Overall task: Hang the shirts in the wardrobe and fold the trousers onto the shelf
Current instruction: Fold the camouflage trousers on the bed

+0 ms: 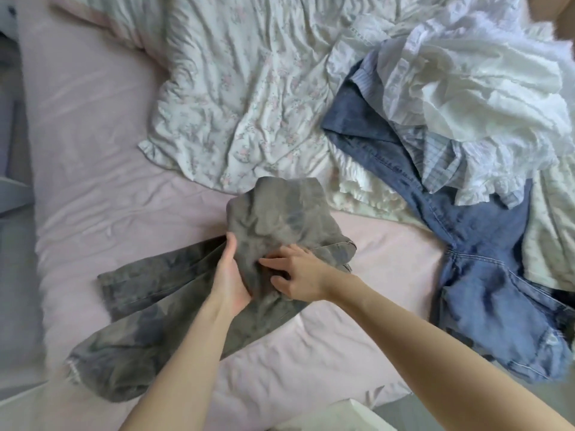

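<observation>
So I'm watching the fold-the-trousers part happening. The grey trousers (186, 300) are lying on the pink sheet (93, 150), legs trailing toward me, top end bunched up. The left hand (230, 275) is cupping the bunch from its left side with fingers curled into the cloth, and the right hand (295, 273) is pinching a fold near the waistband. My guess: next comes flattening the top and doubling the legs over. The blue jeans (485, 275), a striped shirt (435, 157) and white garments (466, 73) are piling up at right, crowding things.
</observation>
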Motion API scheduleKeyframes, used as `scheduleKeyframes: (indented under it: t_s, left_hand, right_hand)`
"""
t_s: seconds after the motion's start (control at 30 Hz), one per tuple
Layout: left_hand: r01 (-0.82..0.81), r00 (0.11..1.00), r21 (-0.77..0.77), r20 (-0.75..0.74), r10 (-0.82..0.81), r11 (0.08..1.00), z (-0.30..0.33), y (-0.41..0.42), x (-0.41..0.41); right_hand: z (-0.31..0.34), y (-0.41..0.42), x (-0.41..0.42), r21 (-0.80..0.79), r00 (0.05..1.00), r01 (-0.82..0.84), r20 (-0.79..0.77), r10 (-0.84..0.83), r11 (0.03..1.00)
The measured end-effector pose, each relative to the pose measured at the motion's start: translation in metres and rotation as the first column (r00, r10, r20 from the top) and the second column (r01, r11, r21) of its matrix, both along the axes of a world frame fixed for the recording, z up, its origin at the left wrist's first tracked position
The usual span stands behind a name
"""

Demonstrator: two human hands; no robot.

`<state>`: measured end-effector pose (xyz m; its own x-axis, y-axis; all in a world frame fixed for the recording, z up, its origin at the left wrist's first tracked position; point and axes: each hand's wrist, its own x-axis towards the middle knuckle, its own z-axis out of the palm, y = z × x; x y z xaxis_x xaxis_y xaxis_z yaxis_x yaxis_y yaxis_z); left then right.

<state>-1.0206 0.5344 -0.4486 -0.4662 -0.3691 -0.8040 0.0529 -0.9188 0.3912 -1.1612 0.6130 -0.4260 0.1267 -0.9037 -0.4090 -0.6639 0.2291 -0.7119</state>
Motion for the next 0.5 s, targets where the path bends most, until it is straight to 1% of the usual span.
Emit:
scheduleKeyframes:
  t_s: [0.03, 0.07, 0.1, 0.13, 0.17, 0.2, 0.23, 0.27, 0.3, 0.33, 0.37, 0.4, 0.43, 0.47, 0.5]
  left_hand:
    - [0.048, 0.995, -0.066, 0.094, -0.041, 0.997, -0.004, -0.001, 0.006]
    - [0.079, 0.974, -0.131, 0.220, -0.048, 0.988, -0.009, -0.003, 0.008]
    - [0.099, 0.941, -0.181, 0.337, -0.033, 0.978, -0.015, -0.005, 0.012]
    - [0.120, 0.914, -0.186, 0.404, -0.036, 0.975, -0.020, -0.008, 0.014]
    - [0.114, 0.908, -0.164, 0.417, -0.036, 0.980, -0.025, -0.010, 0.017]
    - [0.104, 0.913, -0.129, 0.406, -0.043, 0.986, -0.027, -0.010, 0.018]
    - [0.094, 0.922, -0.097, 0.384, -0.049, 0.991, -0.026, -0.009, 0.020]
    - [0.083, 0.933, -0.075, 0.356, -0.051, 0.994, -0.025, -0.005, 0.022]
    - [0.064, 0.946, -0.050, 0.321, -0.045, 0.997, -0.023, 0.002, 0.024]
    - [0.043, 0.958, -0.025, 0.284, -0.034, 0.999, -0.022, 0.011, 0.026]
    - [0.024, 0.963, 0.011, 0.268, -0.026, 1.000, -0.022, 0.022, 0.027]
    - [0.015, 0.957, 0.023, 0.290, -0.021, 1.000, -0.020, 0.034, 0.027]
    - [0.048, 0.931, -0.015, 0.363, -0.039, 0.999, -0.019, 0.043, 0.028]
    - [0.153, 0.873, -0.112, 0.481, -0.081, 0.982, -0.017, 0.049, 0.027]
    - [0.323, 0.779, -0.232, 0.616, -0.118, 0.918, -0.016, 0.053, 0.027]
  right_hand:
    - [-0.001, -0.004, 0.010, -0.016, 0.993, 0.067, 0.095, -0.065, 0.998]
    - [-0.002, -0.005, 0.016, -0.025, 0.962, 0.212, 0.183, -0.204, 0.977]
    - [-0.004, -0.005, 0.019, -0.050, 0.903, 0.389, 0.215, -0.371, 0.920]
    - [-0.009, -0.004, 0.018, -0.122, 0.840, 0.537, 0.168, -0.516, 0.835]
    - [-0.015, -0.003, 0.017, -0.197, 0.793, 0.602, 0.037, -0.608, 0.774]
    - [-0.022, 0.000, 0.013, -0.227, 0.764, 0.601, -0.119, -0.634, 0.766]
    - [-0.027, 0.001, 0.007, -0.189, 0.756, 0.572, -0.257, -0.602, 0.798]
    - [-0.032, 0.003, 0.000, -0.103, 0.770, 0.538, -0.343, -0.538, 0.837]
    - [-0.036, 0.004, -0.007, -0.034, 0.794, 0.507, -0.369, -0.483, 0.861]
    - [-0.038, 0.007, -0.014, -0.006, 0.819, 0.479, -0.357, -0.449, 0.878]
    - [-0.041, 0.012, -0.021, -0.004, 0.841, 0.452, -0.332, -0.427, 0.892]
    - [-0.043, 0.020, -0.027, -0.016, 0.858, 0.422, -0.315, -0.405, 0.906]
    - [-0.045, 0.030, -0.030, -0.013, 0.872, 0.392, -0.314, -0.376, 0.920]
    - [-0.047, 0.040, -0.032, 0.015, 0.879, 0.382, -0.316, -0.358, 0.924]
    - [-0.050, 0.048, -0.031, 0.069, 0.879, 0.398, -0.312, -0.359, 0.915]
